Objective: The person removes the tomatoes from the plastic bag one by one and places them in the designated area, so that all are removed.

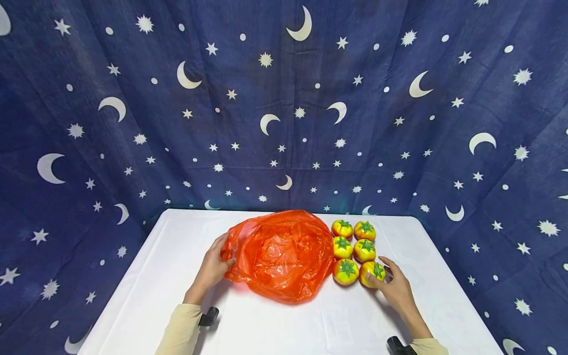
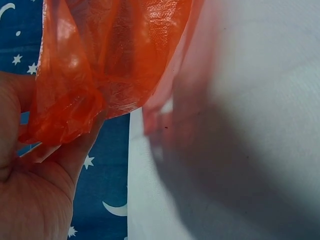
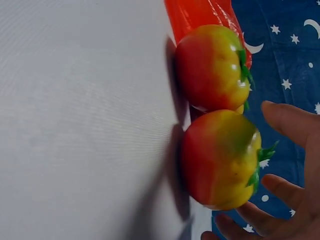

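A red plastic bag [image 1: 281, 256] lies spread on the white table with its mouth open. My left hand [image 1: 212, 268] grips the bag's left edge; in the left wrist view thin crumpled film [image 2: 67, 112] sits between thumb and fingers. To the right of the bag stand several red-and-yellow tomatoes [image 1: 346, 272] with green leafy tops, in two columns. Around the nearest right-hand tomato [image 3: 220, 160] my right hand [image 1: 397, 288] spreads its fingers. The right wrist view shows the thumb apart from it; whether the other fingers touch its far side, I cannot tell.
White cloth covers the table [image 1: 275, 330]. Behind and beside it hangs a dark blue curtain [image 1: 248, 123] with moons and stars. Black cameras are strapped to the left wrist [image 1: 208, 317] and right wrist [image 1: 398, 346].
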`<state>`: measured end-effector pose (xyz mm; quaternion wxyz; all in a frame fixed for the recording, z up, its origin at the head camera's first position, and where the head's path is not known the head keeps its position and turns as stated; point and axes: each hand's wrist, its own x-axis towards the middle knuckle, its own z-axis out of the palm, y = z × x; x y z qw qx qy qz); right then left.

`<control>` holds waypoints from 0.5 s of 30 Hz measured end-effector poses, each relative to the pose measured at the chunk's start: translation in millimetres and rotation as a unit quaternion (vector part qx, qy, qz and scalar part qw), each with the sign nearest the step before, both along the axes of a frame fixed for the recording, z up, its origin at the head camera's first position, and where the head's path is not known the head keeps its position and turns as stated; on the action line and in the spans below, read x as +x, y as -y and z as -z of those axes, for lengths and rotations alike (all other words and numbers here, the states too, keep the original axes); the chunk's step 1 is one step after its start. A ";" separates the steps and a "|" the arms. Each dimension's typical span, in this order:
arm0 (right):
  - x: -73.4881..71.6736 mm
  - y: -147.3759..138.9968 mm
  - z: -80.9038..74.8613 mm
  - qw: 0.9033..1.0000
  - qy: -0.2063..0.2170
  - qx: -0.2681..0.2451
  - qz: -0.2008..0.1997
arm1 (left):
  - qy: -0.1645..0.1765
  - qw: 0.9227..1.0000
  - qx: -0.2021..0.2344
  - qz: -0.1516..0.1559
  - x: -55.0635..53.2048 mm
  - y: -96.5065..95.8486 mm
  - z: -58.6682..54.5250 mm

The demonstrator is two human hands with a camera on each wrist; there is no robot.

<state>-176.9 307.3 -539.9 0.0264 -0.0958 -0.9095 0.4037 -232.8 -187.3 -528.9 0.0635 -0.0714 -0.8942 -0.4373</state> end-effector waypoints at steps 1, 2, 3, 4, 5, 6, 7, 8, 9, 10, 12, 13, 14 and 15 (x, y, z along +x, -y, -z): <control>0.0 0.0 -1.9 1.000 -0.009 -0.001 0.004 | 0.001 1.000 0.001 -0.001 -0.4 -0.2 -0.5; -0.5 0.1 -3.8 1.000 -0.019 0.000 0.008 | 0.001 1.000 0.003 -0.002 -0.8 -0.4 -0.9; -0.9 0.4 -5.9 1.000 -0.028 0.000 0.011 | 0.000 1.000 0.005 -0.002 -1.4 -0.6 -1.2; -1.4 0.9 -7.7 0.999 -0.038 0.000 0.013 | -0.002 1.000 0.008 -0.002 -1.9 -0.6 -1.2; -1.9 1.7 -9.3 0.999 -0.048 0.000 0.016 | -0.004 1.000 0.007 -0.003 -2.5 -0.5 -1.0; -2.6 2.2 -10.6 0.998 -0.055 0.000 0.017 | -0.005 1.000 0.009 -0.003 -2.8 -0.6 -0.9; -2.9 2.9 -11.6 0.998 -0.062 0.001 0.018 | -0.008 1.000 0.010 -0.004 -2.5 -0.5 -0.4; -3.1 3.4 -12.4 0.997 -0.069 0.004 0.016 | -0.010 1.000 0.011 -0.004 -2.1 -0.3 0.5; -3.3 3.9 -12.9 0.997 -0.076 0.006 0.015 | -0.014 1.000 0.011 -0.005 -1.7 0.0 1.6; -3.5 4.3 -13.3 0.996 -0.083 0.009 0.013 | -0.017 1.000 0.011 -0.007 -0.9 0.3 2.4; -3.3 4.8 -14.0 0.995 -0.095 0.021 0.009 | -0.021 1.000 0.007 -0.015 0.9 1.1 3.5; -3.0 5.1 -14.8 0.995 -0.100 0.027 0.008 | -0.022 1.000 0.003 -0.021 1.8 1.6 3.4; -3.1 5.4 -15.1 0.994 -0.108 0.034 0.007 | -0.024 0.999 0.001 -0.027 2.5 2.4 2.9; -3.2 6.2 -16.1 0.993 -0.113 0.041 0.005 | -0.030 0.999 -0.004 -0.036 3.1 3.2 2.3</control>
